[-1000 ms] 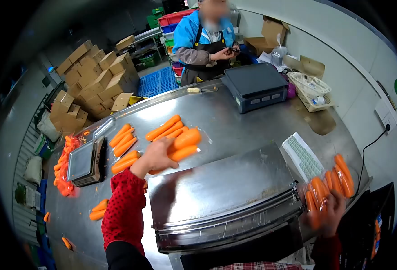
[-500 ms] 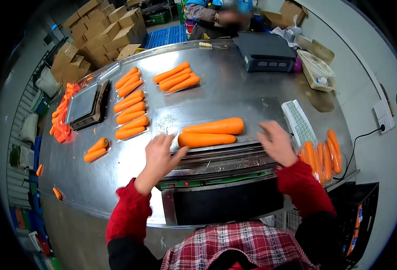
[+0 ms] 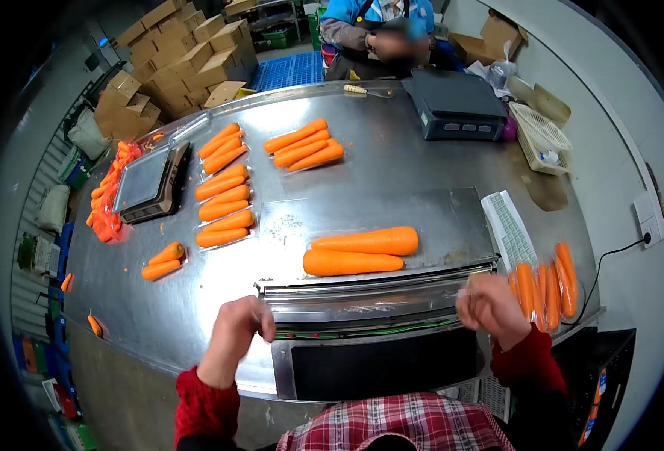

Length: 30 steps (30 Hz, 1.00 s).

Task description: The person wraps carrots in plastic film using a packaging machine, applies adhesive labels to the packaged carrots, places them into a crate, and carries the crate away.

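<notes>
Middle carrots: two carrots (image 3: 353, 263) lay side by side on the metal plate (image 3: 452, 218), just behind the long machine bar (image 3: 377, 292) in front of you, with neither of your hands on them.
Left hand: your left hand (image 3: 240, 325) was curled near the bar's left end; whether its fingers were closed on film, you could not tell.
Right hand: your right hand (image 3: 492, 310) was bent at the bar's right end, well apart from the left; its grip could not be told either.
Wrapped so far: the carrot bundle (image 3: 547, 295) at the right edge shone under clear film and looked finished.
Left over: the carrot column (image 3: 224, 205), the far carrot group (image 3: 308, 154) and the near pair (image 3: 163, 269) lay apart from the machine, seemingly with some handling left; the middle two looked partway.
Net bag: carrots in the red net (image 3: 106, 224) sat beside the small scale (image 3: 142, 184), apparently untouched.
Hard to see: clear film blended into the shiny metal, so loose edges were uncertain; your fingertips were blurred, and the person (image 3: 377, 37) opposite was cut off at the top.
</notes>
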Available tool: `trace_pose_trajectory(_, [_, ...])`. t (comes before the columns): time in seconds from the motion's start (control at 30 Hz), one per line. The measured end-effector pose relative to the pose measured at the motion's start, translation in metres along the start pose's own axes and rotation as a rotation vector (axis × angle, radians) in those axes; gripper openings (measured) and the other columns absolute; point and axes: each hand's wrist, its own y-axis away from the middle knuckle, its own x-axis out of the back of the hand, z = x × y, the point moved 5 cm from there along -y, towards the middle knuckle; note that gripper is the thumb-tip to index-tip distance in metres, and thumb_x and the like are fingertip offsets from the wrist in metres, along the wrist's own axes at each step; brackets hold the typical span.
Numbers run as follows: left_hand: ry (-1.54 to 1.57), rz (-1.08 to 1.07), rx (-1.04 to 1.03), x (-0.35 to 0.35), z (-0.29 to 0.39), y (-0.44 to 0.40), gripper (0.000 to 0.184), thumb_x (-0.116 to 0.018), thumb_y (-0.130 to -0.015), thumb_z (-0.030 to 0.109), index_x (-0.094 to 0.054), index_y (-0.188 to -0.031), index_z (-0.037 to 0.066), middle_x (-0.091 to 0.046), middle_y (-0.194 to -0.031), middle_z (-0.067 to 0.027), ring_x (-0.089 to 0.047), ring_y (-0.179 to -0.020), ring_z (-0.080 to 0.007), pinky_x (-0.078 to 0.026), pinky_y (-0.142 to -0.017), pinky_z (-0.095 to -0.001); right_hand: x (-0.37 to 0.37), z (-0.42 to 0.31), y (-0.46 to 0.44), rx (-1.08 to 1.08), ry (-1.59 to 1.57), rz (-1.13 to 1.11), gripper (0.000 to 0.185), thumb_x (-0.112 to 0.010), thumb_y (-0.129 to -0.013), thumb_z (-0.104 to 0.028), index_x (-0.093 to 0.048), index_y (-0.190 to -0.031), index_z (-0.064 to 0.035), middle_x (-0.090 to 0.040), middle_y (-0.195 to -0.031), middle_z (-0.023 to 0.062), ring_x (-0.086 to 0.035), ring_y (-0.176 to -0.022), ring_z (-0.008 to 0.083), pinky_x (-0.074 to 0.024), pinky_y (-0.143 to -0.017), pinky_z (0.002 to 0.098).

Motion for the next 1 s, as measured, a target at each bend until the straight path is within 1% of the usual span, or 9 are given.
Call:
trace_pose_trajectory(0.13, [0.201,0.338,-0.487,-0.037,0.061,-0.096,0.026,-0.057,-0.092,0.021,-0.058,-0.076,0.0,-0.065,-0.071,-0.0125,-0.063,-0.064,-0.0216,-0.052,-0.062,-0.0331,-0.003,-0.048,-0.105,0.502,-0.374,0.365,0.024,-0.046,-0.095,-0.018,-0.055,-0.081,-0.0009,-0.064,-0.097,0.0231,-0.065,-0.091,0.0299,-0.0541,-0.079,0.0365])
trace_pose_trajectory(0.27, [-0.765,0.424,-0.263,-0.01,-0.011,-0.162,0.027,-0.062,-0.092,0.02,-0.065,-0.08,-0.004,-0.068,-0.074,-0.0115,-0.062,-0.069,-0.0122,-0.047,-0.066,-0.0234,0.038,0.012,-0.174,0.563,0.54,0.555,0.016,-0.057,-0.091,-0.011,-0.063,-0.093,0.0029,-0.064,-0.112,0.0157,-0.065,-0.096,0.0269,-0.0517,-0.084,0.0332])
trace_pose_trajectory(0.37, [-1.086,0.349,-0.775,-0.016,-0.022,-0.158,0.017,-0.061,-0.088,0.016,-0.07,-0.09,0.001,-0.068,-0.104,-0.0187,-0.06,-0.086,-0.0306,-0.047,-0.084,-0.0347,0.042,0.012,-0.172,0.527,0.947,0.485,0.019,-0.058,-0.091,-0.015,-0.066,-0.1,-0.0006,-0.061,-0.118,0.0164,-0.062,-0.102,0.0274,-0.0484,-0.088,0.0347])
trace_pose_trajectory(0.5, [-1.073,0.078,-0.604,-0.014,-0.003,-0.126,0.017,-0.061,-0.088,0.016,-0.066,-0.085,0.001,-0.067,-0.106,-0.0163,-0.055,-0.099,-0.0314,-0.044,-0.087,-0.0382,0.023,-0.008,-0.146,0.33,0.983,0.133,0.024,-0.059,-0.092,-0.022,-0.065,-0.1,-0.0004,-0.054,-0.128,0.0188,-0.058,-0.108,0.0291,-0.0429,-0.095,0.0373])
trace_pose_trajectory(0.57, [-0.693,0.042,-0.261,-0.003,-0.015,-0.12,0.02,-0.056,-0.096,0.018,-0.058,-0.086,0.001,-0.052,-0.072,-0.0015,-0.047,-0.074,-0.0102,-0.042,-0.071,-0.0249,0.02,-0.015,-0.141,0.41,1.026,0.025,0.022,-0.052,-0.097,-0.022,-0.061,-0.103,-0.0023,-0.054,-0.123,0.0135,-0.058,-0.102,0.02,-0.0486,-0.086,0.0332])
trace_pose_trajectory(0.67, [-0.665,0.11,-0.325,-0.013,-0.006,-0.098,0.021,-0.055,-0.097,0.015,-0.053,-0.081,0.001,-0.049,-0.07,0.0015,-0.041,-0.067,-0.0065,-0.039,-0.061,-0.0235,-0.008,-0.021,-0.117,0.026,0.701,-0.065,0.023,-0.044,-0.102,-0.024,-0.056,-0.111,-0.0066,-0.054,-0.097,0.0047,-0.056,-0.063,0.01,-0.0501,-0.048,0.0199])
trace_pose_trajectory(0.83, [-0.813,0.188,-0.478,-0.058,0.016,0.004,0.015,-0.056,-0.096,0.009,-0.062,-0.088,-0.002,-0.05,-0.064,0.0024,-0.037,-0.058,-0.0023,-0.032,-0.053,-0.021,-0.016,-0.011,-0.052,-0.006,0.744,-0.067,0.02,-0.046,-0.101,-0.019,-0.057,-0.11,-0.006,-0.058,-0.089,0.0033,-0.057,-0.062,0.0103,-0.0505,-0.051,0.0203])
trace_pose_trajectory(0.93, [-0.747,0.118,-0.072,-0.048,-0.023,0.062,0.016,-0.057,-0.096,0.01,-0.061,-0.086,-0.001,-0.055,-0.068,0.0012,-0.041,-0.061,-0.0018,-0.033,-0.053,-0.0204,-0.028,0.027,0.001,0.183,0.855,-0.222,0.022,-0.048,-0.1,-0.022,-0.059,-0.113,-0.0082,-0.062,-0.089,0.005,-0.056,-0.055,0.0092,-0.0498,-0.05,0.0234])
trace_pose_trajectory(1.0, [-0.677,0.073,0.044,-0.041,-0.053,0.069,0.015,-0.057,-0.096,0.011,-0.061,-0.087,-0.001,-0.056,-0.071,0.0007,-0.043,-0.062,-0.0019,-0.034,-0.052,-0.021,-0.025,0.057,0.025,-0.126,0.664,-0.139,0.023,-0.053,-0.098,-0.023,-0.061,-0.111,-0.006,-0.063,-0.092,0.0054,-0.058,-0.06,0.01,-0.0525,-0.055,0.0227])
